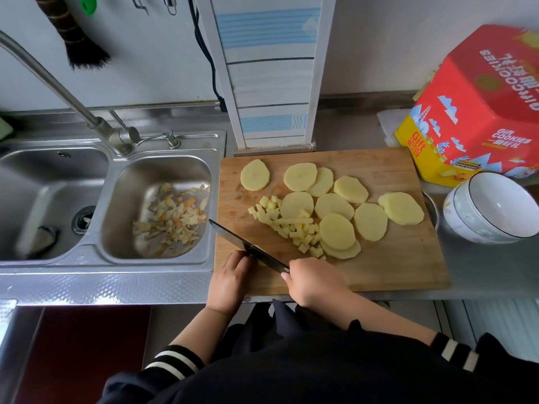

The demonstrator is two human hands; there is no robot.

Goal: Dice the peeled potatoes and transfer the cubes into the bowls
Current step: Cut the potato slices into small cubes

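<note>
Several round peeled potato slices lie spread over a wooden cutting board. A small heap of potato cubes sits left of centre on the board. My right hand grips the handle of a dark knife whose blade points up-left over the board's near left corner. My left hand rests with curled fingers on a potato piece beside the blade; that piece is almost hidden. Stacked white bowls stand right of the board, with nothing in the top one.
A steel double sink lies left of the board, with potato peels in its right basin. A tap arches over it. A red and yellow cookie box stands behind the bowls. A striped post rises behind the board.
</note>
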